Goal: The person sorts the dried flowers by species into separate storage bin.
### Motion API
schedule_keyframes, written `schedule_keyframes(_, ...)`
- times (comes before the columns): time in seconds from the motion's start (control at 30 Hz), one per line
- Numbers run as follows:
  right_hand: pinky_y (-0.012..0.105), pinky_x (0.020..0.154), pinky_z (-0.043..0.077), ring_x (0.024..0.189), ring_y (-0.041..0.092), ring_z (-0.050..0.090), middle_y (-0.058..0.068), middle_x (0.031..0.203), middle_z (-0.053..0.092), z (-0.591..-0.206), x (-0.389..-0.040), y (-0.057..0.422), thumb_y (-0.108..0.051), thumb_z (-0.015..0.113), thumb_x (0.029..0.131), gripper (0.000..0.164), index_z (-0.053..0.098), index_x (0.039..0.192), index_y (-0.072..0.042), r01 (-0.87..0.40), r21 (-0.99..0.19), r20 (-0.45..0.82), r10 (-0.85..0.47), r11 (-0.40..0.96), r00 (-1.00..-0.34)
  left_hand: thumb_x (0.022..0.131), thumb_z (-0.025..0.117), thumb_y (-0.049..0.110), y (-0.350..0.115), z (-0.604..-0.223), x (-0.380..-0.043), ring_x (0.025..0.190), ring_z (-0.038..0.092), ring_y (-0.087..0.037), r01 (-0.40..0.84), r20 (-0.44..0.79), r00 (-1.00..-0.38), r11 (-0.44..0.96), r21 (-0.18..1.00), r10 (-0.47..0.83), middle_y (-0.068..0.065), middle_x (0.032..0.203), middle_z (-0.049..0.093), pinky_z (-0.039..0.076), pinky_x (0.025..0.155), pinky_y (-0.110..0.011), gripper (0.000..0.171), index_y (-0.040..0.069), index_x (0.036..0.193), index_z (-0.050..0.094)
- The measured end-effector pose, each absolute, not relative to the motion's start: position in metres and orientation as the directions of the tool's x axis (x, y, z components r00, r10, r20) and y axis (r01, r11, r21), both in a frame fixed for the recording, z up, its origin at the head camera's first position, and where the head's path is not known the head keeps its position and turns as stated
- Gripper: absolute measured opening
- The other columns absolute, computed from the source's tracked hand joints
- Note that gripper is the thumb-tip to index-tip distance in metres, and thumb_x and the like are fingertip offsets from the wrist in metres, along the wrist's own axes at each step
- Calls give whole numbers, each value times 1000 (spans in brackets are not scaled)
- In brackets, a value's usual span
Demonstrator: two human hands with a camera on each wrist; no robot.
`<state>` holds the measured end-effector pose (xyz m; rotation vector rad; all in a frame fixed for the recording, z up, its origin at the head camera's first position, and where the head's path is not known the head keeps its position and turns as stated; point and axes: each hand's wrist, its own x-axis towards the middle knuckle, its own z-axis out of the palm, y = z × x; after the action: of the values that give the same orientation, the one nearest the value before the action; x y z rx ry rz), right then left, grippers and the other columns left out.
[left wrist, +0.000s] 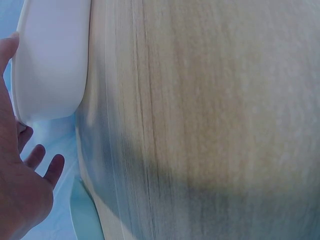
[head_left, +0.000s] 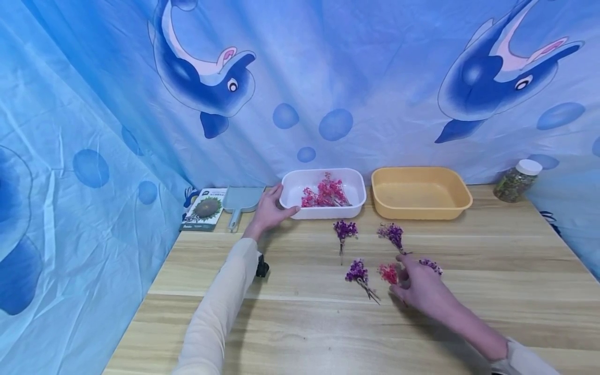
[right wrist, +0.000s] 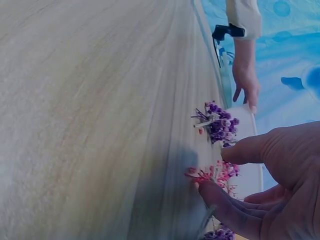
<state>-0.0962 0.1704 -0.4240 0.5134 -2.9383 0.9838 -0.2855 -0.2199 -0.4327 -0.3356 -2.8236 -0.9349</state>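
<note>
My left hand (head_left: 270, 211) holds the left end of a white plastic basin (head_left: 323, 212), its thumb on the rim. Inside the basin lie pink dried flowers (head_left: 328, 191). Above the table my right hand (head_left: 424, 289) reaches over a small pink flower bunch (head_left: 388, 273), with thumb and forefinger (right wrist: 227, 205) spread on either side of it; whether they touch it I cannot tell. Around that bunch lie several purple flower bunches: one (head_left: 358, 271) to its left, one (head_left: 345, 229) near the white basin, one (head_left: 392, 234) beyond the hand and one (head_left: 430, 266) partly hidden behind it.
A yellow basin (head_left: 422, 214) stands right of the white one. Further right leans a jar (head_left: 515, 182) with a white lid. Left of my left hand are a light blue dustpan (head_left: 244, 198) and a card with a sunflower picture (head_left: 204, 208). A blue curtain (head_left: 300, 78) hangs behind.
</note>
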Motion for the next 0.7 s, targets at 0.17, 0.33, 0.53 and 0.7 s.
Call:
schedule_keyframes(0.17, 21, 53, 52, 60, 10, 56, 1, 74, 61, -428, -97, 165, -6, 87, 72, 77, 46, 134, 16, -303, -561, 89, -307, 770, -947, 82, 76, 52, -221, -434, -286, 145, 25, -37, 254, 207, -965, 784, 566, 164, -18, 159, 30, 22, 116, -56, 99, 0, 154, 32)
schedule_keyframes(0.33, 20, 44, 46, 51, 9, 48, -3, 65, 53, -432, -99, 159, -6, 87, 72, 77, 47, 134, 16, -297, -527, 85, -298, 797, -951, 82, 75, 52, -221, -434, -285, 145, 25, -37, 253, 204, -965, 784, 567, 164, -18, 159, 30, 21, 117, -55, 99, 0, 154, 31)
schedule_keyframes(0.53, 20, 44, 45, 52, 10, 49, -1, 67, 53, -436, -99, 155, -1, 85, 71, 71, 48, 130, 15, -294, -540, 89, -294, 789, -952, 82, 75, 53, -221, -434, -286, 145, 25, -36, 252, 203, -965, 784, 567, 164, -18, 159, 30, 21, 117, -55, 100, 0, 154, 32)
schedule_keyframes(0.7, 21, 49, 49, 54, 10, 51, 3, 74, 57, -437, -99, 154, 2, 83, 72, 62, 52, 125, 15, -312, -538, 109, -303, 783, -947, 81, 76, 54, -221, -434, -286, 145, 26, -37, 251, 206, -965, 785, 567, 161, -17, 159, 31, 21, 117, -55, 100, 0, 154, 32)
